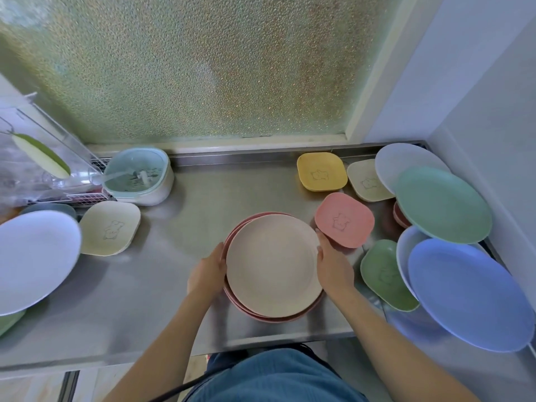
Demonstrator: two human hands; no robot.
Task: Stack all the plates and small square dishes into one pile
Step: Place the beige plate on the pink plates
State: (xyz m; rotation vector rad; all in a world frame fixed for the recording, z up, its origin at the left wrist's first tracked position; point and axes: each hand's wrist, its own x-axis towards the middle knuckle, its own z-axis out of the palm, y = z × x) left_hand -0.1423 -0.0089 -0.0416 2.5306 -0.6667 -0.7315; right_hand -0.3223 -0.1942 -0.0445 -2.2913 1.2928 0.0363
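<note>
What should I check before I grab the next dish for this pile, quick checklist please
1. Pile seated: beige plate sits slightly off-centre on the pink plates beneath. Not ok.
2. Hands: left hand and right hand both at the pile's rim, neither free. Not ok.
3. Nearest dish: pink square dish lies flat, nothing on it. Ok.
4. Green square dish partly under a pale blue plate. Not ok.
5. Steel counter around the pile is bare. Ok.
6. Counter dry: cannot tell.

Steel counter [174,271], frosted glass window [203,68], white wall [478,82]
</note>
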